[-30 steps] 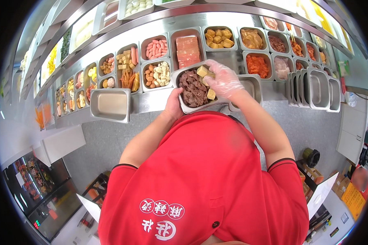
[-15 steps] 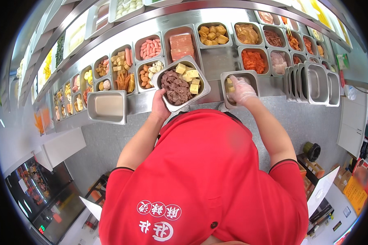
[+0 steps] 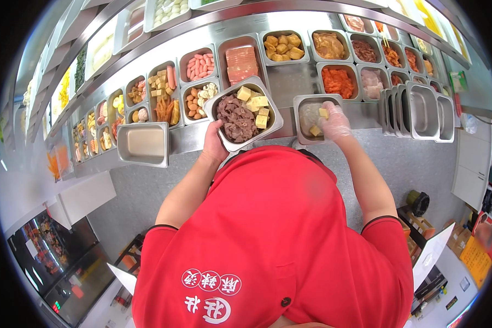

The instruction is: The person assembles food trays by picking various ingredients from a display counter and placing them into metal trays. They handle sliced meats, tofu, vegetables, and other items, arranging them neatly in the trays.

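Observation:
My bare left hand grips the near left rim of a metal pan. Brown sliced meat fills its left side, and several pale yellow cubes lie at its right. In a clear plastic glove, my right hand is over the right side of a smaller metal pan. Its fingers are closed on a yellow cube. Another yellow cube lies at the bottom of that pan, near its front wall.
Food pans line the counter behind, with pink sausages, sliced luncheon meat, fried tofu puffs and red marinated meat. An empty pan sits at left; several nested pans hang over the counter edge at right. A metal rail crosses above.
My right hand has moved slightly right and up from inside the smaller pan, now with a cube in its fingers. My left hand and the larger pan have barely moved.

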The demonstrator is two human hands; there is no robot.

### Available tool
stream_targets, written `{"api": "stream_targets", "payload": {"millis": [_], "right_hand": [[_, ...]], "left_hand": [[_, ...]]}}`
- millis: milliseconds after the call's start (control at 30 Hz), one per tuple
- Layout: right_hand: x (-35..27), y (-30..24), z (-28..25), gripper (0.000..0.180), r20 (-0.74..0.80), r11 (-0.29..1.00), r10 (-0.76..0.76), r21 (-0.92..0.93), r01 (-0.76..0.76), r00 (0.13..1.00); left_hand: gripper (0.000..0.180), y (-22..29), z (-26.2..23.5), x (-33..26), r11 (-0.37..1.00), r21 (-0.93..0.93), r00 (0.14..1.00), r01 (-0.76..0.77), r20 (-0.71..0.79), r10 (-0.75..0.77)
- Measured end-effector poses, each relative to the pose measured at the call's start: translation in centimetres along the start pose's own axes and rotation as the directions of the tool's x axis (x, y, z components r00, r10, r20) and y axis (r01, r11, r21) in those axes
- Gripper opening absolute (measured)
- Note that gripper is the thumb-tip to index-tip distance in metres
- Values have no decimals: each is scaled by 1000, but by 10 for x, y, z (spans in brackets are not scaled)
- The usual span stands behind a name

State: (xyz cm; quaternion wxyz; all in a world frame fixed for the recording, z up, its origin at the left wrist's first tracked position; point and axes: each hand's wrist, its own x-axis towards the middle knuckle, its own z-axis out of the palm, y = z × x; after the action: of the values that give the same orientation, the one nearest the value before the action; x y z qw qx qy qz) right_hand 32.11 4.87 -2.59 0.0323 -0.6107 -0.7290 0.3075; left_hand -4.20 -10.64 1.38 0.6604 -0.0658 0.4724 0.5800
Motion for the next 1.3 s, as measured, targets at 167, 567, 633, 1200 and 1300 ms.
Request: {"api": "stream_targets", "payload": {"millis": [167,567,633,1200,1300], "right_hand": [[-7,-16,32,61,122,996,33,-83,-23,992],[6,0,68,62,43,996,36,-87,-32,998],[7,0,57,61,-20,999,26,32,-25,999],[-12,-223,-7,62,-6,950,-280,145,278,960],[-12,-215,-8,61,14,940,-318,139,313,948]], "left_hand": [[64,-6,7,1,1000,1,1000,-13,18,13],[62,1,12,1,999,8,999,-31,-5,31],[62,2,11,2,999,16,999,-36,-8,36],[66,4,17,12,998,50,991,39,129,-46],[66,7,10,12,997,34,993,64,95,-67]]}}
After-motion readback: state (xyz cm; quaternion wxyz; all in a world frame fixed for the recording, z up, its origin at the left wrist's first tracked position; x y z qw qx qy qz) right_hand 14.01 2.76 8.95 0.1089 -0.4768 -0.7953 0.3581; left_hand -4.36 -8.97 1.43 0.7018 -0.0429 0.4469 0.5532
